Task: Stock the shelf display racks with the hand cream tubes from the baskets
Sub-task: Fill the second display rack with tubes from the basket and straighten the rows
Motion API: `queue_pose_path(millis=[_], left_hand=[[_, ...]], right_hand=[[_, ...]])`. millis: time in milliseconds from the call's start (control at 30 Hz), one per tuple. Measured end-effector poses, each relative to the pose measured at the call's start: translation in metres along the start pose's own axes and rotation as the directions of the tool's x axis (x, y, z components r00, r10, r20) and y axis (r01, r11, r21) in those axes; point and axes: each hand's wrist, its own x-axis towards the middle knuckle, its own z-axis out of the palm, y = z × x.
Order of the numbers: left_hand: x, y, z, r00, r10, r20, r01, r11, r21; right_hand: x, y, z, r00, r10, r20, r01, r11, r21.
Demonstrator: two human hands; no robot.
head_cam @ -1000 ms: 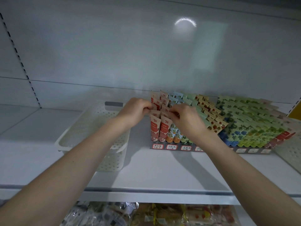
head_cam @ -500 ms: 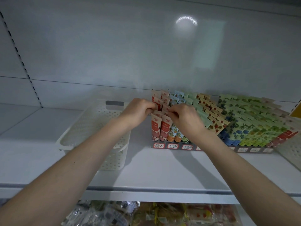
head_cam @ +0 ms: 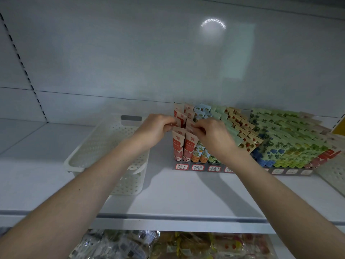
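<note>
A display rack (head_cam: 188, 167) with price labels stands on the white shelf, filled with rows of upright hand cream tubes. The red-and-cream tubes (head_cam: 182, 146) fill its two leftmost rows. My left hand (head_cam: 155, 128) pinches the top of a red tube in the left row, fingers curled. My right hand (head_cam: 212, 136) pinches the top of a red tube in the second row and covers part of the blue and green rows. A second rack (head_cam: 291, 171) to the right holds green, blue and red tubes (head_cam: 291, 144).
A white perforated basket (head_cam: 78, 161) sits left of the racks, under my left forearm; its inside looks bare. Another perforated basket's corner (head_cam: 334, 176) shows at the right edge. Packaged goods (head_cam: 130, 245) lie on the shelf below. The shelf back panel (head_cam: 168, 62) is close behind.
Both hands have stayed at the red tube rows with only small finger shifts. The camera has tilted slightly.
</note>
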Motion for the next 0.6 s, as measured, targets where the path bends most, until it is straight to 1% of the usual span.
queue_pose_path(millis=[133, 300, 467, 600], left_hand=[[0.007, -0.006, -0.002, 0.994, -0.005, -0.111, 0.016, 0.995, 0.1], [0.016, -0.007, 0.002, 0.996, -0.011, -0.086, 0.021, 0.992, 0.123], [0.025, -0.004, 0.005, 0.994, 0.046, -0.096, -0.035, 0.993, 0.108], [0.027, 0.002, 0.008, 0.988, 0.092, -0.126, -0.078, 0.99, 0.113]], right_hand=[[0.006, 0.0, -0.007, 1.0, 0.014, -0.017, -0.014, 1.0, -0.022], [0.022, -0.005, -0.015, 0.983, 0.151, 0.106, -0.132, 0.977, -0.165], [0.029, -0.004, -0.011, 0.977, 0.166, 0.134, -0.135, 0.968, -0.213], [0.031, -0.002, -0.007, 0.977, 0.165, 0.137, -0.135, 0.969, -0.205]])
